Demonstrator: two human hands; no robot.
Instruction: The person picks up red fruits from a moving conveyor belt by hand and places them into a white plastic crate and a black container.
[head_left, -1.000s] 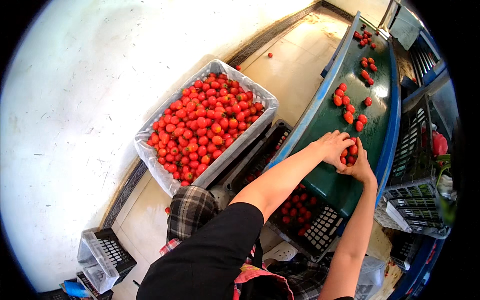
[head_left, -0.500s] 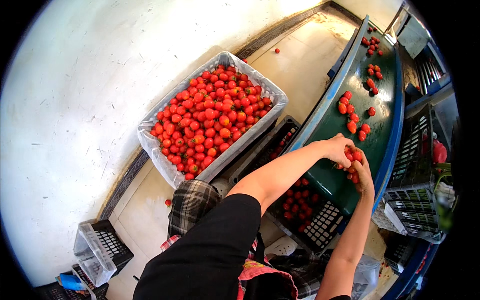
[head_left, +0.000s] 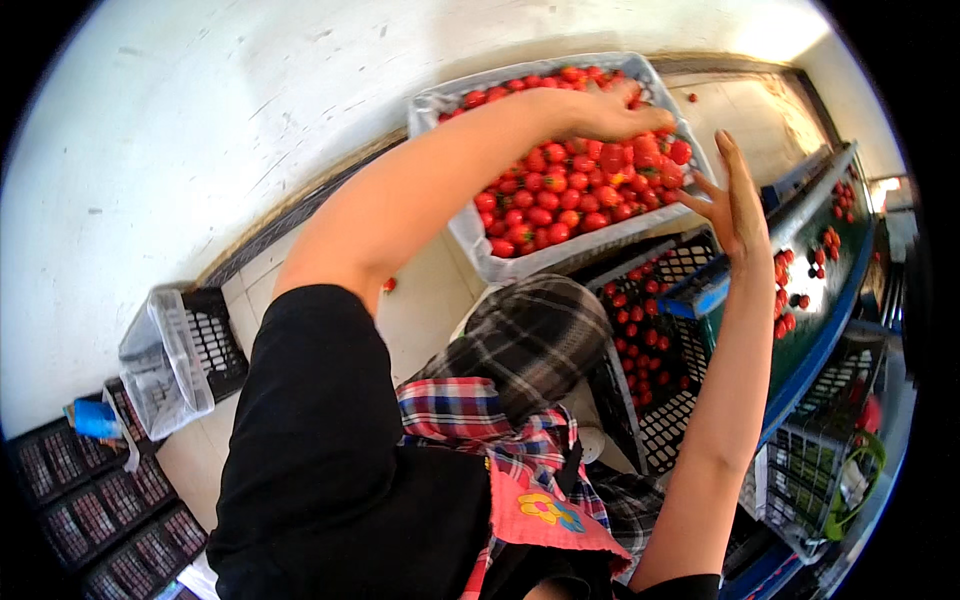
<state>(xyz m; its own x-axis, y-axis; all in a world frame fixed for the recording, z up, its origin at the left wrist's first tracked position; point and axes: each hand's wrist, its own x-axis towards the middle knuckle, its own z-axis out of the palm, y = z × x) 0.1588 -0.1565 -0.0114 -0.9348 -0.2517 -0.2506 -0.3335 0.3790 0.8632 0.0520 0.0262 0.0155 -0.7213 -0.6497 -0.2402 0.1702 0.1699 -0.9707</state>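
Small red cherry tomatoes fill a crate lined with clear plastic, standing by the wall. My left hand reaches over the crate with its fingers stretched out and nothing gripped. At the crate's right corner, my right hand is open too, fingers apart and thumb toward the tomatoes. Several slightly blurred tomatoes lie or drop between the two hands, just above the heap; I cannot tell which still move.
A green sorting chute with blue edges and scattered tomatoes runs along the right. Below its near end sits a black crate partly holding tomatoes. A lined crate and stacked black crates stand at left. One tomato lies on the floor.
Both hands have moved left from the chute to the lined crate. They held a cluster of tomatoes together; now they are spread apart and have let go. The view has turned toward the crate.
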